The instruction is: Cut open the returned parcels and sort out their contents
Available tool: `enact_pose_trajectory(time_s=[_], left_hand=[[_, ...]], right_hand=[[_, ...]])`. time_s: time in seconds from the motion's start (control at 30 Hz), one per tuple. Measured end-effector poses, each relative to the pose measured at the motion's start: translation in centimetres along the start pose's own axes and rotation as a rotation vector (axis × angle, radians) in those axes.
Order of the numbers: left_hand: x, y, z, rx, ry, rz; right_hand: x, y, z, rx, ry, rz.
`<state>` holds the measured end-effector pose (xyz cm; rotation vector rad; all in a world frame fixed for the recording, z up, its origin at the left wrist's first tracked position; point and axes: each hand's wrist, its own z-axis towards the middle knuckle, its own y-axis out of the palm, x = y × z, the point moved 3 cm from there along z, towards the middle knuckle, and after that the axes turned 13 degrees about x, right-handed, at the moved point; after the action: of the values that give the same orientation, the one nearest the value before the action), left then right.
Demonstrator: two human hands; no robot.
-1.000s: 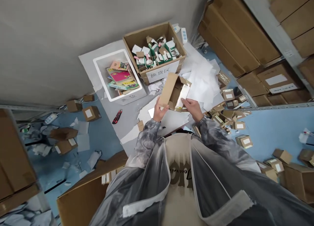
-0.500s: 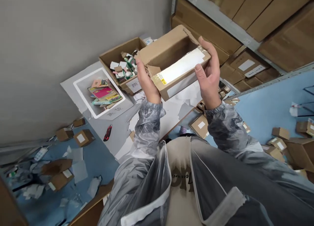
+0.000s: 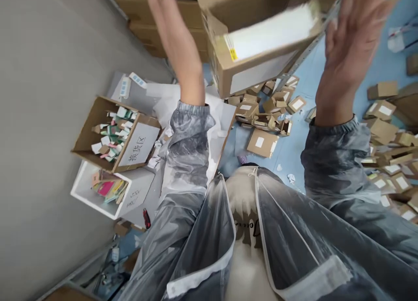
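Open carton has gone up to the top edge of view since half a second ago, and the hands have spread wider around it. Left to right, relative to carton: foam bin of books, far left and lower; brown box of small packs, left, lower; red-black cutter, lower left; left hand, just left, fingers straight, visible gap, fingertips cropped. Carton sits between both hands, white label and yellow sticker showing. Small boxes on blue floor, below it. Right hand, just right, opened wide, blurred; can't tell contact.
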<state>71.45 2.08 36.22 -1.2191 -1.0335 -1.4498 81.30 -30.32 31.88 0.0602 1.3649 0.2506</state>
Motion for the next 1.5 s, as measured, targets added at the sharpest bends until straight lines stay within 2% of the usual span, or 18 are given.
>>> enact_pose_trajectory(time_s=[0.07,0.1,0.17,0.27,0.33,0.4,0.5,0.6,0.67,0.77,0.87,0.93,1.03,1.1,1.2,1.33,1.43,1.5], left_hand=[[-4.7,2.7,1.0,-0.146,0.072,-0.063],[-7.2,2.8,1.2,-0.173,0.073,-0.074],[-11.4,1.4,0.8,-0.261,0.082,-0.04],[-15.3,-3.2,-1.9,-0.259,0.054,0.056],[-16.8,-6.9,-4.3,-0.229,-0.053,0.107],[-17.6,-11.4,-6.6,-0.167,-0.183,0.163],[-17.6,-20.7,-9.6,0.023,-0.303,0.201],[-15.8,-32.2,-13.0,0.26,-0.35,0.182],[-14.0,-39.4,-15.9,0.4,-0.354,0.155],[-10.9,-48.9,-21.0,0.572,-0.332,0.092],[-7.0,-57.7,-27.8,0.688,-0.27,-0.002],[-3.7,-63.9,-33.6,0.766,-0.19,-0.049],[1.1,-74.3,-44.4,0.95,-0.046,-0.067],[3.7,-82.1,-52.6,1.11,0.053,-0.056],[6.5,-94.7,-65.9,1.33,0.183,-0.016],[8.1,-111.9,-85.4,1.615,0.311,0.008],[6.8,-123.0,-100.4,1.825,0.444,-0.058],[3.7,-129.3,-109.3,1.987,0.467,-0.138]], right_hand=[[5.2,-5.7,4.1,-0.004,-0.273,-0.066],[8.0,-8.0,5.4,-0.031,-0.336,-0.1],[13.2,-11.4,6.7,0.038,-0.255,-0.146],[19.2,-12.2,5.7,0.139,-0.047,-0.14],[22.3,-10.2,3.5,0.131,0.114,-0.124],[24.9,-7.0,0.2,0.033,0.338,-0.106],[26.2,-0.8,-6.3,-0.173,0.598,-0.08],[23.4,6.5,-13.9,-0.459,0.646,-0.003],[20.0,11.3,-19.1,-0.642,0.616,0.086],[14.5,17.6,-27.6,-0.922,0.567,0.191],[8.7,21.9,-38.1,-1.186,0.508,0.244],[4.4,23.8,-46.7,-1.346,0.445,0.279],[-3.0,24.7,-61.7,-1.588,0.357,0.352],[-8.1,24.0,-73.2,-1.741,0.314,0.412],[-15.4,21.0,-92.0,-1.926,0.281,0.483],[-22.9,14.4,-117.6,-2.157,0.337,0.558],[-25.8,8.9,-135.0,-2.348,0.385,0.578],[-25.4,5.3,-145.4,-2.464,0.387,0.569]])
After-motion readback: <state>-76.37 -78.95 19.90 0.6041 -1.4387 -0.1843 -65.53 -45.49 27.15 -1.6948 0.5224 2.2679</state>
